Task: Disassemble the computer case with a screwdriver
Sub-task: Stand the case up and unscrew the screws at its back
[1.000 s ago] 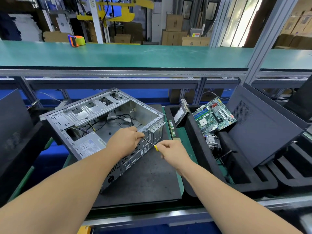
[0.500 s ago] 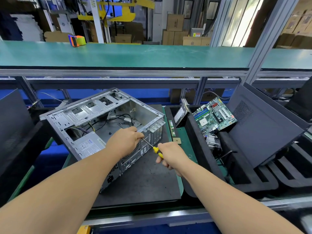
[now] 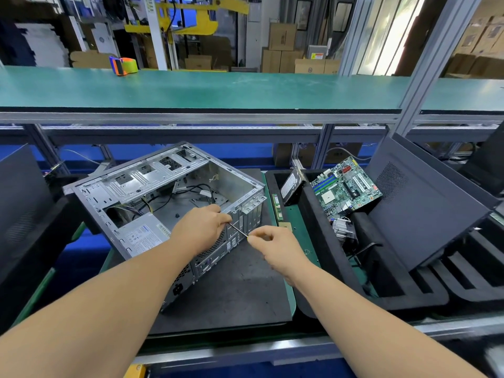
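right hand (image 3: 268, 242): pinches screwdriver (image 3: 237, 230); yellow grip showing 0.5 s ago now hidden in fist, closer in.
left hand (image 3: 203, 226): curled at shaft tip, probably steadying it.
computer case (image 3: 169, 197): open on tabletop (image 3: 240, 290); rear screw likely still turning.

Both forearms are bare to the frame edge, apparently without sleeves, gloves or jewellery.

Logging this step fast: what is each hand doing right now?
Left hand: fingers curled at the screwdriver shaft's tip, against the computer case rear edge.
Right hand: grips the screwdriver handle.
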